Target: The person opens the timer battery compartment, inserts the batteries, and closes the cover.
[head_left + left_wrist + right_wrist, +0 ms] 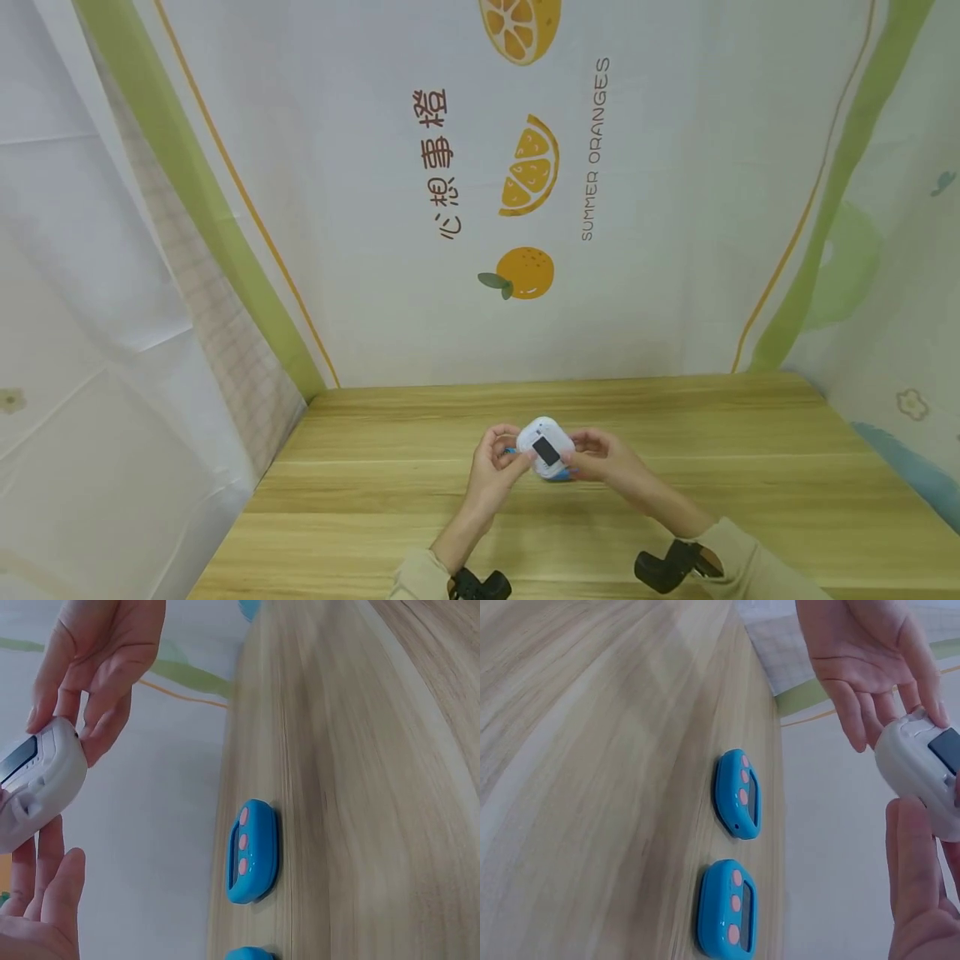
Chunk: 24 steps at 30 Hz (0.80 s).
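A white rounded timer (545,446) is held up above the table, its back with a black rectangle facing the head camera. My left hand (497,467) pinches its left edge, thumb on the back. On the opposite edge, my right hand (606,460) grips it with thumb and fingers. The left wrist view shows the white timer (46,776) side-on between both hands. Beneath it on the table sit two blue timers with pink buttons and a small screen, the first timer (733,795) and the second timer (721,911); in the head view they are mostly hidden.
The wood-grain table (360,500) stretches out on both sides of the hands. A white cloth (660,208) printed with oranges hangs behind its far edge, and more cloth hangs at the left and right sides.
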Each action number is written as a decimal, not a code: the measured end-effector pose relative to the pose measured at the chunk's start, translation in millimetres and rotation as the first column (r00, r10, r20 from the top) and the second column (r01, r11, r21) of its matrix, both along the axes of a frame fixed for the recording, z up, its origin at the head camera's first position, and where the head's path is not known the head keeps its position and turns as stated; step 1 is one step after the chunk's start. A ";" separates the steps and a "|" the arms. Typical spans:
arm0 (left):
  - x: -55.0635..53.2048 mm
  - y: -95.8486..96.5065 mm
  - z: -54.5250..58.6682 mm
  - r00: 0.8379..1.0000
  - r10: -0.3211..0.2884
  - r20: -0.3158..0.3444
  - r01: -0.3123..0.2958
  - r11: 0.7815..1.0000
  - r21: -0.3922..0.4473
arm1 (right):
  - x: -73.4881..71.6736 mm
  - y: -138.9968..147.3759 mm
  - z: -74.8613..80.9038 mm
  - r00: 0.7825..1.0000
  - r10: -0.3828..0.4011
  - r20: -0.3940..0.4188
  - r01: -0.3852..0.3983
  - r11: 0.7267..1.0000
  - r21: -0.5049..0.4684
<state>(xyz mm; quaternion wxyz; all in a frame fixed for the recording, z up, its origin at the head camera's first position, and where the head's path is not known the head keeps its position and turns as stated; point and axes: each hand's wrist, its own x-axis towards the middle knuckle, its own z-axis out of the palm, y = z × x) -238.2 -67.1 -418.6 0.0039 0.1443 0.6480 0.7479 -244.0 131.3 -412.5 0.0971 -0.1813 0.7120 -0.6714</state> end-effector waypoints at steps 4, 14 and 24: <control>-0.3 -1.0 -0.5 1.000 -0.008 -0.030 0.007 1.000 -0.023 | 0.5 1.8 2.3 1.000 -0.022 -0.015 0.022 1.000 -0.010; 0.1 -1.9 -1.4 1.000 -0.017 0.003 0.017 0.994 -0.110 | 1.3 5.4 7.8 0.986 -0.123 -0.112 0.132 0.988 0.079; 6.5 -2.9 11.1 0.992 -0.082 0.091 0.091 0.991 -0.098 | -2.6 6.2 -1.1 0.905 -0.225 -0.362 0.271 0.959 0.082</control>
